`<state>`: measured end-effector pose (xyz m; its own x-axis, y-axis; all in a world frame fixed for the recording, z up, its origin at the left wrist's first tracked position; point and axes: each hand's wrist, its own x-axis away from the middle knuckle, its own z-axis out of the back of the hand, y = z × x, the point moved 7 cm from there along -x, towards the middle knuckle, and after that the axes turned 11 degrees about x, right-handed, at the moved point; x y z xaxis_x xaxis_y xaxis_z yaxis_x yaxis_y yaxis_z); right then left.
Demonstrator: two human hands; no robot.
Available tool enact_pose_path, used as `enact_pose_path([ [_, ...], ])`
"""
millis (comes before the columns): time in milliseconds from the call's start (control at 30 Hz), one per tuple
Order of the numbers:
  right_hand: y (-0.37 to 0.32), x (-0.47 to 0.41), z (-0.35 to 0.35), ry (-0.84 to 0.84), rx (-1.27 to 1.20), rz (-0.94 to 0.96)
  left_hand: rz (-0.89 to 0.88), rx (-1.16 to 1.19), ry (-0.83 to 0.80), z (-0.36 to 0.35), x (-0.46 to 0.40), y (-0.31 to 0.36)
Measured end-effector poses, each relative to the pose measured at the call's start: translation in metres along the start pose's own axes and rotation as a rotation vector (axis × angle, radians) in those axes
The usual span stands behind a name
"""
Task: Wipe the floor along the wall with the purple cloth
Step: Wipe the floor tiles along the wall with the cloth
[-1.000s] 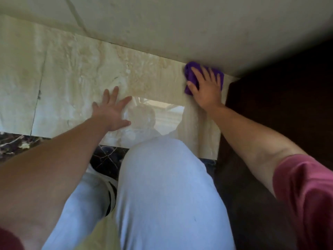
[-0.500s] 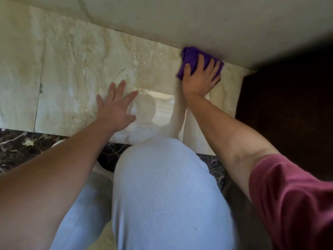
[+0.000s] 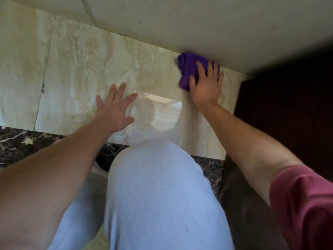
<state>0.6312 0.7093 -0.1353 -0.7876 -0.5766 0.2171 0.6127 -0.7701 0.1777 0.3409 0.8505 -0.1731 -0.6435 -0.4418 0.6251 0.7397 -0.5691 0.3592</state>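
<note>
The purple cloth lies bunched on the glossy beige marble floor, right where the floor meets the pale wall. My right hand presses flat on the cloth's near right part, fingers spread toward the wall. My left hand rests flat on the floor tile with fingers apart and nothing in it, to the left of the cloth and nearer to me.
A dark wooden surface rises just right of the cloth. A dark veined marble strip borders the beige tile on the near side. My bent knee in light blue trousers fills the foreground between my arms.
My right hand has slid the cloth a little leftward along the wall edge and turned, fingers now pointing more straight at the wall. My left hand stays planted on the tile.
</note>
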Motion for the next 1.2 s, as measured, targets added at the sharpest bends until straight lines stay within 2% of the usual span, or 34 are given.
enact_pose_path([
  [67, 0.057, -0.005, -0.004, -0.032, 0.046, -0.095, -0.006, 0.02, 0.026, -0.001, 0.001, 0.001],
  [167, 0.092, -0.007, -0.008, -0.062, -0.012, -0.247, -0.025, 0.054, 0.083, -0.002, 0.005, 0.004],
  [367, 0.073, -0.002, -0.017, -0.044, -0.144, -0.407, -0.053, 0.038, 0.08, 0.001, 0.001, -0.006],
  [467, 0.053, 0.0, -0.016, -0.029, -0.167, -0.416, -0.051, 0.047, 0.245, 0.011, 0.013, -0.021],
  [533, 0.021, 0.0, -0.011, -0.007, -0.159, -0.332, 0.044, 0.109, 0.387, 0.018, 0.026, -0.045],
  [600, -0.022, -0.002, -0.004, 0.016, -0.17, -0.26, 0.086, 0.126, 0.439, 0.019, 0.038, -0.074],
  [767, -0.144, 0.001, 0.011, 0.004, -0.225, -0.183, 0.186, 0.066, 0.451, 0.03, 0.063, -0.148],
  [900, -0.234, -0.001, 0.025, -0.008, -0.278, -0.214, 0.374, 0.149, 0.504, 0.046, 0.088, -0.21],
  [1200, -0.415, 0.005, 0.051, 0.031, -0.308, -0.025, 0.588, 0.24, 0.5, 0.056, 0.124, -0.316],
])
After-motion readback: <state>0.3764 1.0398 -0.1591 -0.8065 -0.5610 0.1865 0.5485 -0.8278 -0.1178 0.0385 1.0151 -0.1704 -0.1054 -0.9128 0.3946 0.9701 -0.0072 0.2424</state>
